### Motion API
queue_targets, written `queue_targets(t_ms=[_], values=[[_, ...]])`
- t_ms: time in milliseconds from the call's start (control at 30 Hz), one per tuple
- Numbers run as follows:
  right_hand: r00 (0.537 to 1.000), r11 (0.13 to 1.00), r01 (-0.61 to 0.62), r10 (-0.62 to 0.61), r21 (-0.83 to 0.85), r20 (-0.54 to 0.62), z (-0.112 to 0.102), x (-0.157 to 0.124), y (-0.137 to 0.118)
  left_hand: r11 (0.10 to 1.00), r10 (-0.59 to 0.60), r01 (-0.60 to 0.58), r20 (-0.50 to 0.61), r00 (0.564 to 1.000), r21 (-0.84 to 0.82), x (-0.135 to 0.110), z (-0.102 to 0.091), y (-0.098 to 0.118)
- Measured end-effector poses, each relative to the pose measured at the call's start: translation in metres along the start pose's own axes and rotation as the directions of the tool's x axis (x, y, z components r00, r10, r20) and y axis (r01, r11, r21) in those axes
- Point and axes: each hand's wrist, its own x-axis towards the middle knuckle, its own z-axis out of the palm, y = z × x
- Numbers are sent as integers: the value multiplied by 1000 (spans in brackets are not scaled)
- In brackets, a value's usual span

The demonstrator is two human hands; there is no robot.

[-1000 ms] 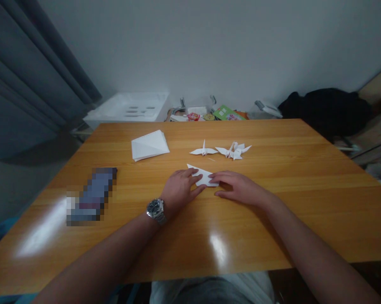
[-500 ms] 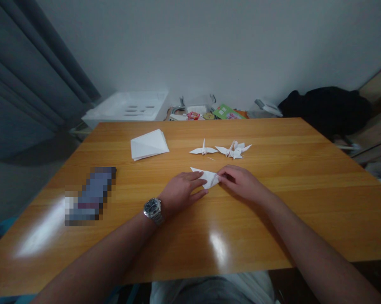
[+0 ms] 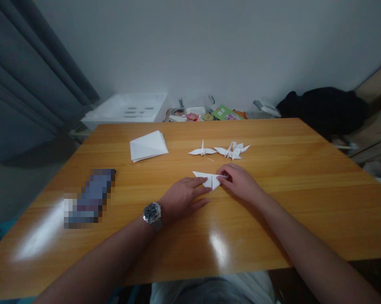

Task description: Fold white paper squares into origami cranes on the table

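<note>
A small piece of folded white paper [image 3: 212,181] lies on the wooden table, a crease running down its middle and its left end a sharp point. My left hand [image 3: 187,195], with a metal watch on the wrist, lies with fingers stretched and spread, two fingertips on the paper's left part. The thumb and fingers of my right hand [image 3: 237,179] pinch the paper's right corner. Just beyond the hands stand white paper cranes: a single crane [image 3: 203,150] and, to its right, a cluster of paper cranes [image 3: 233,150], partly overlapping.
A stack of white paper sheets [image 3: 148,146] lies at the back left of the table [image 3: 288,169]. Nearer on the left is a pixelated phone-like object [image 3: 92,196]. Behind the table's far edge are a white tray [image 3: 130,105] and a green packet [image 3: 226,113].
The folded paper has turned slightly and shows its central crease more plainly. My left fingers have shifted a little toward me and to the right; my right hand keeps its pinch.
</note>
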Motion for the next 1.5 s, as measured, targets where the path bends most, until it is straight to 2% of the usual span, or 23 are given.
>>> queue_targets(t_ms=[267, 567, 1500], values=[[999, 999, -25, 24, -43, -30, 7, 0, 0, 1000, 3, -3, -7, 1000, -4, 0, 0, -2], [998, 998, -23, 19, -57, -61, 11, -1, 3, 997, 71, -70, 29, 997, -43, -1, -3, -6], [997, 991, -34, 24, -126, -80, 14, 1, -2, 998, 59, -58, 37, 998, -22, -1, -2, -3]])
